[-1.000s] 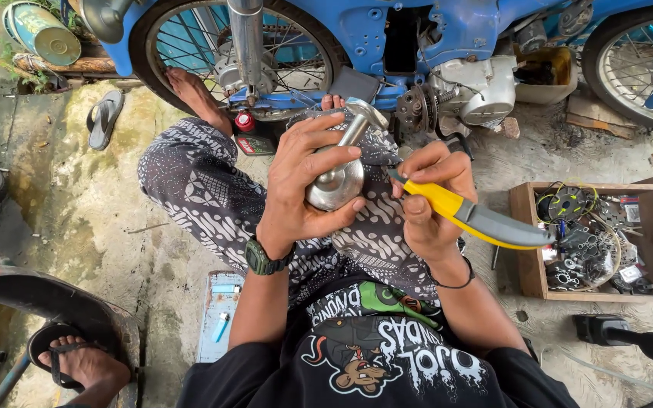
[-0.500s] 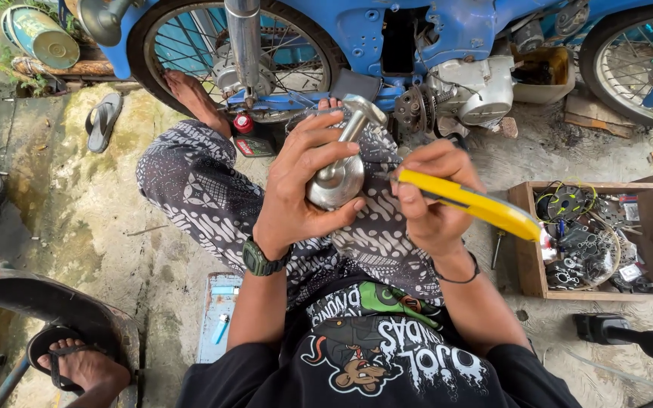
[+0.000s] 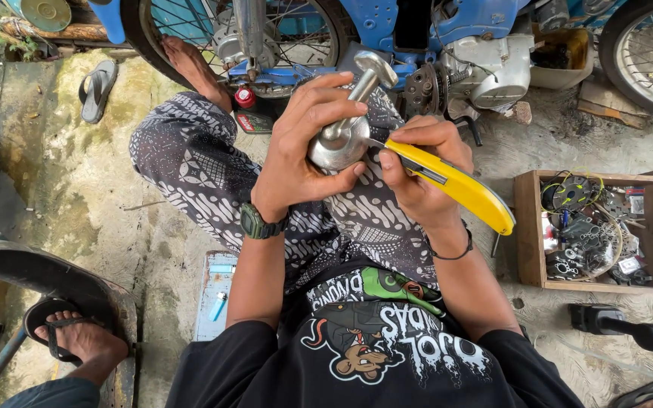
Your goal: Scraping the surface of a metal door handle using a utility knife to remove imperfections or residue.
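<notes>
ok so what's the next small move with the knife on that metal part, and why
Probably a short, light scrape away from the fingers. The right hand holds the yellow knife with its blade tip against the shiny metal part, which the left hand cups. The left thumb sits just below the blade, so a controlled stroke seems safest.

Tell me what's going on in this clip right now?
A person sits on the ground beside a blue motorcycle. Their left hand holds a rounded metal part with a stem over the lap. Their right hand holds a yellow utility knife, its blade tip against the metal part. A wooden box of small parts sits on the ground to the right. Another person's sandalled foot shows at lower left.
</notes>
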